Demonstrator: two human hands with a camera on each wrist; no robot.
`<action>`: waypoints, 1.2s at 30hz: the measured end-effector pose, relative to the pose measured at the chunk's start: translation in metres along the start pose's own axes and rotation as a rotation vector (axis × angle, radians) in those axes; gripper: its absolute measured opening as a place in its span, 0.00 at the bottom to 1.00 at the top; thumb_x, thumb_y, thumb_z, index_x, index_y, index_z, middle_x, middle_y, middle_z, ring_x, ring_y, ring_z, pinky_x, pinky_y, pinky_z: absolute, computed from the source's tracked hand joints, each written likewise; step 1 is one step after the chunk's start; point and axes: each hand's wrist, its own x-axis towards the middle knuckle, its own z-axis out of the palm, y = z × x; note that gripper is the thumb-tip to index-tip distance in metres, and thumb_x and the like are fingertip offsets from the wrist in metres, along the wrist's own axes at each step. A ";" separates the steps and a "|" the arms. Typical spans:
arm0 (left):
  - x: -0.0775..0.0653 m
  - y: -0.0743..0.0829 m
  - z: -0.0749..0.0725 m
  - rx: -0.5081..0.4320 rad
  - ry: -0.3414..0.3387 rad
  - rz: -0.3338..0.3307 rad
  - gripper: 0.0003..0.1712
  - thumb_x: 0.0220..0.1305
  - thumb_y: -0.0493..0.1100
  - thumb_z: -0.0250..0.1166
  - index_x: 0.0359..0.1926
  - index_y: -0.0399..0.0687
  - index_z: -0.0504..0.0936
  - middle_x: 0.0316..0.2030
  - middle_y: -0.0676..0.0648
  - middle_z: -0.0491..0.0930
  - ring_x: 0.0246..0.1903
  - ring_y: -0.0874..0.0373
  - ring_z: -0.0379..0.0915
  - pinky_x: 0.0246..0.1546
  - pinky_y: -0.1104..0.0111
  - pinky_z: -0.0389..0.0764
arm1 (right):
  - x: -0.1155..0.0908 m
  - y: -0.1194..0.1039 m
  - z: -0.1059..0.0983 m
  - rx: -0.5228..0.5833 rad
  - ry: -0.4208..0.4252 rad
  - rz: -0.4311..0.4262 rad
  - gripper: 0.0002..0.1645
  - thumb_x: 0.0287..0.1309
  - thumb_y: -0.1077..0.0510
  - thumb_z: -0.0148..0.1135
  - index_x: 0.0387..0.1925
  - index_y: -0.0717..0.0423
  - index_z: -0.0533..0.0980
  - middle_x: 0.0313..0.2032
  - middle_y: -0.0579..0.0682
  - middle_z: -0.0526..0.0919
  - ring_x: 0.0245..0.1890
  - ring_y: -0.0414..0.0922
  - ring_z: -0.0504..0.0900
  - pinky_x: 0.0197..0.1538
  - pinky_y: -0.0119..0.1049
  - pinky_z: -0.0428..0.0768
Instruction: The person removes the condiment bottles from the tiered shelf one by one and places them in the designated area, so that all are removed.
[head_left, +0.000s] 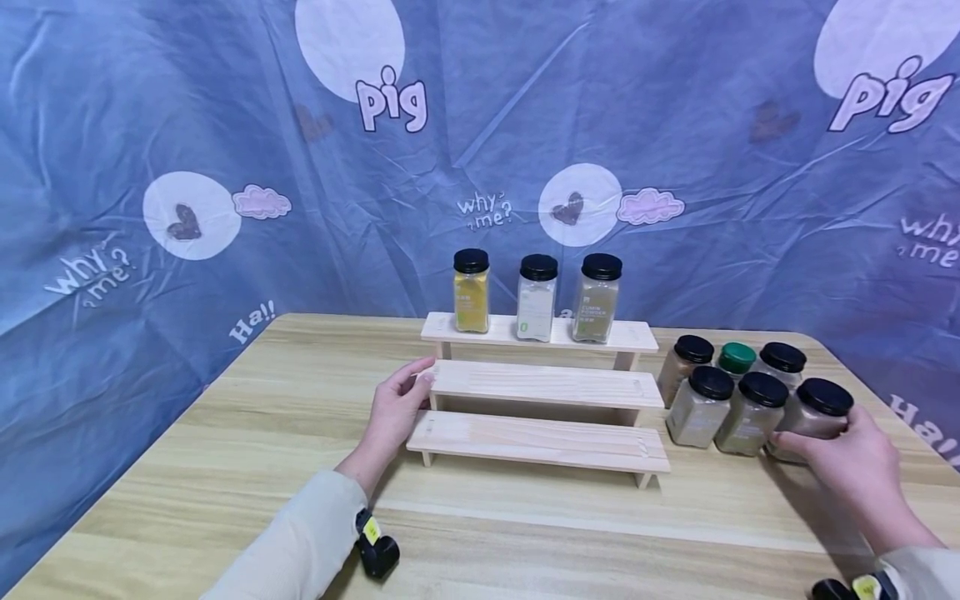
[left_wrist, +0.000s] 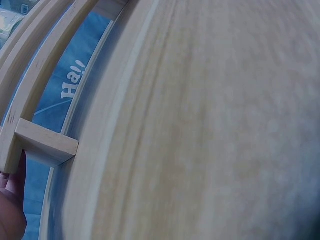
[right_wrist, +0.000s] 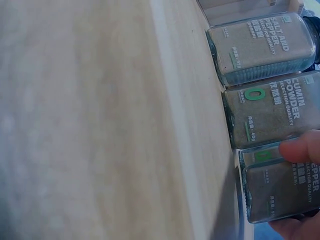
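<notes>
A three-tier wooden rack [head_left: 540,379] stands mid-table. My left hand [head_left: 397,408] grips the left end of its middle tier; the left wrist view catches only part of that hand [left_wrist: 11,212] at the rack's end. At the front right corner of a cluster of spice jars, my right hand [head_left: 862,458] holds a black-lidded pepper jar [head_left: 817,412] between thumb and fingers. In the right wrist view, this pepper jar [right_wrist: 280,192] stands beside a cumin powder jar [right_wrist: 265,112] and a salt and pepper jar [right_wrist: 260,47].
On the top tier stand a yellow spice jar [head_left: 471,296], a white one [head_left: 537,304] and a cumin powder jar [head_left: 597,304]. Behind the front jars are a brown-filled jar [head_left: 675,375], a green-lidded jar [head_left: 737,358] and another black-lidded jar [head_left: 782,360]. A blue printed curtain [head_left: 420,183] hangs behind.
</notes>
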 end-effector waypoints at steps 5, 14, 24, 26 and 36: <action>0.000 0.000 0.000 -0.008 -0.004 -0.001 0.17 0.63 0.38 0.59 0.54 0.42 0.78 0.34 0.44 0.81 0.29 0.64 0.76 0.34 0.73 0.80 | 0.002 0.000 0.000 -0.003 -0.016 0.013 0.41 0.40 0.47 0.73 0.45 0.72 0.64 0.42 0.76 0.73 0.40 0.67 0.71 0.33 0.40 0.65; 0.000 -0.001 0.001 -0.004 -0.001 -0.005 0.17 0.63 0.38 0.59 0.53 0.42 0.78 0.36 0.44 0.81 0.29 0.64 0.76 0.34 0.73 0.80 | 0.003 0.002 0.002 0.009 -0.022 -0.012 0.41 0.40 0.48 0.74 0.47 0.71 0.65 0.43 0.76 0.74 0.41 0.67 0.71 0.33 0.39 0.65; -0.002 -0.002 0.001 -0.003 0.004 -0.002 0.17 0.63 0.39 0.59 0.54 0.42 0.78 0.34 0.46 0.81 0.29 0.64 0.76 0.33 0.73 0.80 | 0.006 0.002 0.000 0.021 -0.073 0.008 0.39 0.43 0.48 0.72 0.46 0.71 0.63 0.44 0.76 0.72 0.43 0.68 0.70 0.43 0.56 0.68; -0.002 -0.001 0.001 -0.004 0.009 0.000 0.17 0.63 0.38 0.59 0.53 0.42 0.78 0.33 0.46 0.81 0.29 0.64 0.76 0.33 0.73 0.80 | 0.007 0.002 -0.001 0.028 -0.099 0.000 0.39 0.43 0.48 0.72 0.45 0.70 0.63 0.43 0.75 0.73 0.42 0.67 0.70 0.43 0.56 0.68; 0.000 -0.001 0.000 -0.002 0.001 0.002 0.17 0.63 0.38 0.59 0.54 0.42 0.78 0.34 0.44 0.81 0.29 0.64 0.77 0.34 0.72 0.80 | 0.009 -0.006 -0.011 0.029 -0.186 -0.008 0.51 0.52 0.46 0.64 0.58 0.79 0.50 0.51 0.82 0.59 0.47 0.74 0.62 0.46 0.66 0.65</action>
